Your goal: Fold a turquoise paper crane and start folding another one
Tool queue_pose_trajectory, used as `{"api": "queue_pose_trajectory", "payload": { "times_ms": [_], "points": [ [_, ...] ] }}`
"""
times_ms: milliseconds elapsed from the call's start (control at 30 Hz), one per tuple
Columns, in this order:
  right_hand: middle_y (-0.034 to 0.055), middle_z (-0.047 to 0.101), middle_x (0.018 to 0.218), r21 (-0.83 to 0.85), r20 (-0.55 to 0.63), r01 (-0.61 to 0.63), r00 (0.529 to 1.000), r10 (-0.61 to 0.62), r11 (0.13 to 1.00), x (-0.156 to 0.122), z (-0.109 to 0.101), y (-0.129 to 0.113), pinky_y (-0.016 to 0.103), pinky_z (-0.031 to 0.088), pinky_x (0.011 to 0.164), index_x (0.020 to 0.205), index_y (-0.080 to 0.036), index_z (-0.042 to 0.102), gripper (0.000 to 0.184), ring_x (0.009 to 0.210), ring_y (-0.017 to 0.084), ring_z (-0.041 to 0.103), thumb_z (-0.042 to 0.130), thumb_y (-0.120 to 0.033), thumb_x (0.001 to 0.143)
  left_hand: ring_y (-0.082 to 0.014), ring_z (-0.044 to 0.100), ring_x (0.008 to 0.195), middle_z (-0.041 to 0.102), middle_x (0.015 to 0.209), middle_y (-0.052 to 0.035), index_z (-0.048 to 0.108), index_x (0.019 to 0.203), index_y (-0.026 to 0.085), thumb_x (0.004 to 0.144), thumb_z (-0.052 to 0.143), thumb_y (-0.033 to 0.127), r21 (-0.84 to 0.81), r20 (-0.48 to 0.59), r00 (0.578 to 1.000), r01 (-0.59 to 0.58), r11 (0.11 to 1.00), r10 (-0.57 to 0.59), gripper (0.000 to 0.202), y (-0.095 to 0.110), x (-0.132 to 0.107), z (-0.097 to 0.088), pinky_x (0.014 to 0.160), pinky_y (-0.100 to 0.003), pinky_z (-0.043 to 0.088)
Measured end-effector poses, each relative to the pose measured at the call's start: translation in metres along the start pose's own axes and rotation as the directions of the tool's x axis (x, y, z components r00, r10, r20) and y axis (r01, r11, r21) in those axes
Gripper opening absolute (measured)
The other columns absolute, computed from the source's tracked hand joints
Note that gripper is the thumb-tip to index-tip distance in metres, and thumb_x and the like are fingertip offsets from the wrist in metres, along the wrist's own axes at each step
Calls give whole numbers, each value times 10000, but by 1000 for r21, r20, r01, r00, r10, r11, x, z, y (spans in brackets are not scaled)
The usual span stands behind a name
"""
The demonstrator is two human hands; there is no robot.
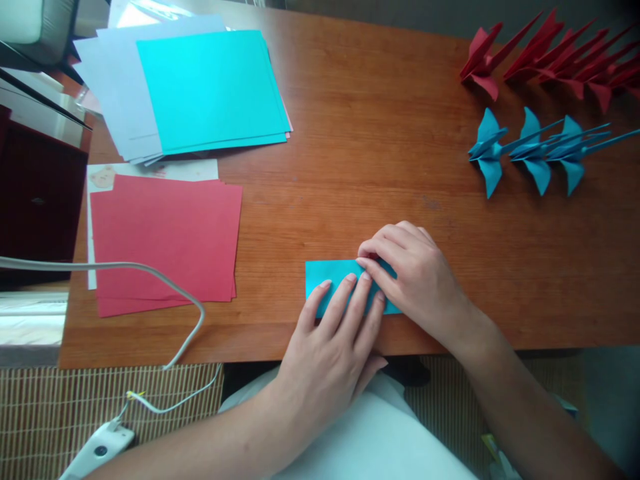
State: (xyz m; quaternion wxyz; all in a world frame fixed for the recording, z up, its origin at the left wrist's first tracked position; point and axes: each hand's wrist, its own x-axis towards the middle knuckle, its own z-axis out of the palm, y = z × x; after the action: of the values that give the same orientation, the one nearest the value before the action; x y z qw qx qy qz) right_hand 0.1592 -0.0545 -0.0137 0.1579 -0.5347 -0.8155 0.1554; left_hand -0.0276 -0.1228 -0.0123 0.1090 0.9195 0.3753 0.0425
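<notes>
At two o'clock, paper figures [528, 152] look finished; at five, blue paper [333, 270] seems barely begun — left hand [333, 347] splayed on it, right hand [417, 270] pinching its edge.

Bare forearms [225, 433] end in slender, short-nailed fingers [336, 312], and a plain whitish garment [370, 437] shows below them.

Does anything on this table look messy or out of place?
Nothing looks spilled. The white cable seems odd, crossing in front of the red sheets and bending down to the near edge of the table. Those sheets are slightly askew, and the pale sheets fan out unevenly beneath the blue ones.
</notes>
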Motion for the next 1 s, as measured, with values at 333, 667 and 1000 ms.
{"api": "queue_pose_trajectory", "payload": {
  "times_ms": [333, 667, 1000],
  "points": [
    [106, 731, 1122, -10, -320, -35, 947, 30, 999, -48, 10, -9, 404, 551, 951, 1198, -205, 657, 318, 1053, 243, 687, 580, -70, 920, -319, 344, 1486, 379, 1636, -135, 463, 1517, 142, 993, 460, 569, 24, -15, 1000, -6, 1000, 7, 676, -2, 2, -1, 1208, -517, 219],
    [129, 689, 1347, -56, -241, -37, 970, 22, 998, -86, 18, -15, 489, 502, 1074, 1297, -190, 617, 405, 1346, 284, 579, 566, -59, 916, -327, 391, 1469, 374, 1630, -139, 495, 1503, 149, 982, 499, 564, -2, -53, 999, 1, 1000, -2, 666, -2, 2, 4, 1198, -523, 238],
    [144, 670, 1365, -53, -221, -45, 975, 33, 998, -86, 17, -14, 487, 476, 1090, 1261, -155, 635, 346, 1357, 290, 554, 591, -86, 925, -328, 410, 1462, 361, 1636, -125, 495, 1507, 162, 979, 496, 588, -10, -71, 997, -2, 1000, 2, 679, -4, 2, 4, 1202, -513, 240]
  ]
}}
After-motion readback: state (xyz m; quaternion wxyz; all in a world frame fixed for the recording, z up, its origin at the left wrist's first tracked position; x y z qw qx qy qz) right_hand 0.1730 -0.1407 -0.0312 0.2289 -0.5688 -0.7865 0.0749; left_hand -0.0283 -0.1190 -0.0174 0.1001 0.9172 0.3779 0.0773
